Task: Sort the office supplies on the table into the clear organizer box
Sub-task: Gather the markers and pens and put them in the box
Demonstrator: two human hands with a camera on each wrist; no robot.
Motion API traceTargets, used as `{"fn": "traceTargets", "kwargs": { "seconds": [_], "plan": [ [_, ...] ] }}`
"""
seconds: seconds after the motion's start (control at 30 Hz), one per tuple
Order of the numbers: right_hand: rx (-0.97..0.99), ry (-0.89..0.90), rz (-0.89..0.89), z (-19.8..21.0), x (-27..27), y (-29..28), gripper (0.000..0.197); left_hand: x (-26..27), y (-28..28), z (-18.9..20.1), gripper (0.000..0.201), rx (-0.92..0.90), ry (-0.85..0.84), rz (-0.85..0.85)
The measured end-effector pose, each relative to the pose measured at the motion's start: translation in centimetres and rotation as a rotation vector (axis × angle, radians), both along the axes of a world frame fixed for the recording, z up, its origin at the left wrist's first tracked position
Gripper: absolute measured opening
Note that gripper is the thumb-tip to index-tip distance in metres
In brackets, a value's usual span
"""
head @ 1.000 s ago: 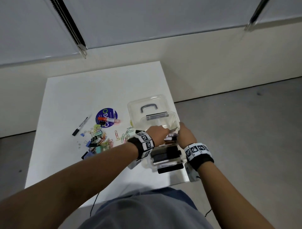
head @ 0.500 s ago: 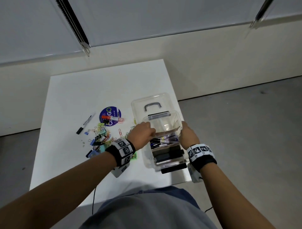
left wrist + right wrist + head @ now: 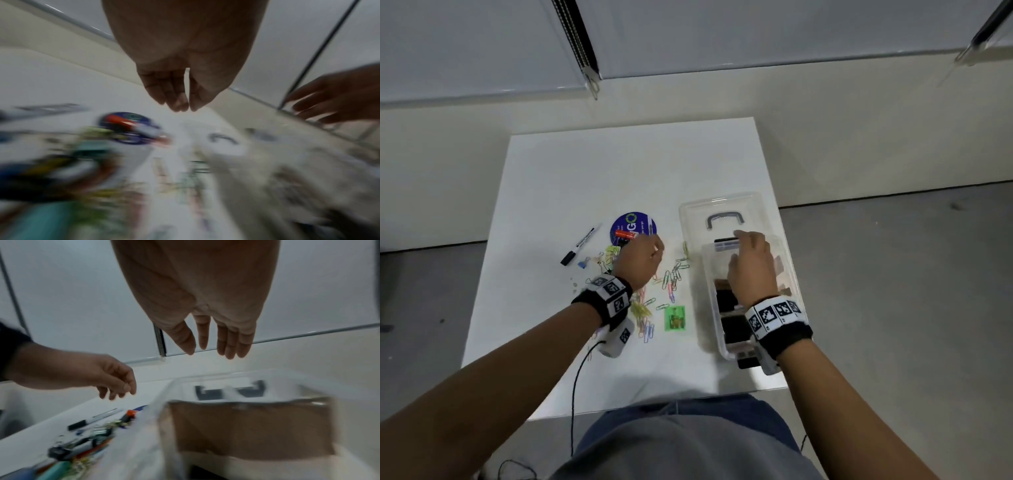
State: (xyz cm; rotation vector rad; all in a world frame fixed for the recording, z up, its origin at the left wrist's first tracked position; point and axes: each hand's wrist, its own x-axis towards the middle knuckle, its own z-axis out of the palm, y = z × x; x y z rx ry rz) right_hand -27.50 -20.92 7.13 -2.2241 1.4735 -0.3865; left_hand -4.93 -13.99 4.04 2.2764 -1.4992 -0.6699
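The clear organizer box [image 3: 789,274] stands at the table's right edge, its lid [image 3: 722,207] with a grey handle lying open behind it. Dark items fill its near compartments. My right hand [image 3: 750,253] hovers over the box with straight fingers [image 3: 232,344] and holds nothing. My left hand [image 3: 643,251] is over the pile of coloured paper clips [image 3: 671,279], close to the red marker [image 3: 626,235] on a blue round sticker [image 3: 635,221]. Its fingers [image 3: 176,97] hang loosely curled and empty. The left wrist view is blurred.
A black marker [image 3: 582,245] lies left of the pile, with a small blue binder clip [image 3: 584,263] beside it. A green packet [image 3: 675,318] sits near the box. The white table [image 3: 592,171] ends just right of the box. A cable trails off its near edge.
My left hand left the box and moved left over the clip pile. My right hand shifted from the box's right side to above it, reaching toward its far end.
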Motion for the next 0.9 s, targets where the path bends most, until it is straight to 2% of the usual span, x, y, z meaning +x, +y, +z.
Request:
{"fn": "traceTargets", "kwargs": {
  "seconds": [0.1,0.23,0.33,0.43,0.5,0.67,0.77,0.83,0.9],
  "plan": [
    [0.102,0.013,0.205,-0.3,6.0,0.7,0.048,6.2,0.9,-1.7,0.022,0.143,-0.09,0.138],
    [0.288,0.162,0.363,-2.7,13.9,0.7,0.048,12.5,2.3,-4.2,0.039,0.306,-0.219,0.257],
    [0.373,0.325,0.434,-5.1,18.0,-0.1,0.06,14.7,3.0,-5.9,0.042,0.365,-0.281,0.248],
    [0.332,0.447,0.476,-7.2,20.8,-0.5,0.067,15.6,3.5,-7.3,0.04,0.381,-0.291,0.172],
    [0.255,0.495,0.48,-8.3,22.0,-0.7,0.064,15.6,4.0,-7.6,0.036,0.38,-0.246,0.195],
    [0.173,0.531,0.425,-10.2,22.4,-0.7,0.051,14.6,6.6,-6.0,0.022,0.201,0.033,0.442],
    [0.203,0.452,0.295,-10.3,22.0,-0.2,0.053,13.9,9.9,-5.6,0.006,0.168,0.166,0.396],
    [0.312,0.312,0.203,-9.4,21.4,0.9,0.049,13.4,12.1,-6.0,0.007,0.202,0.248,0.334],
    [0.554,0.149,0.17,-8.3,20.6,3.2,0.044,13.2,13.8,-6.5,0.018,0.229,0.286,0.28]
  ]
}}
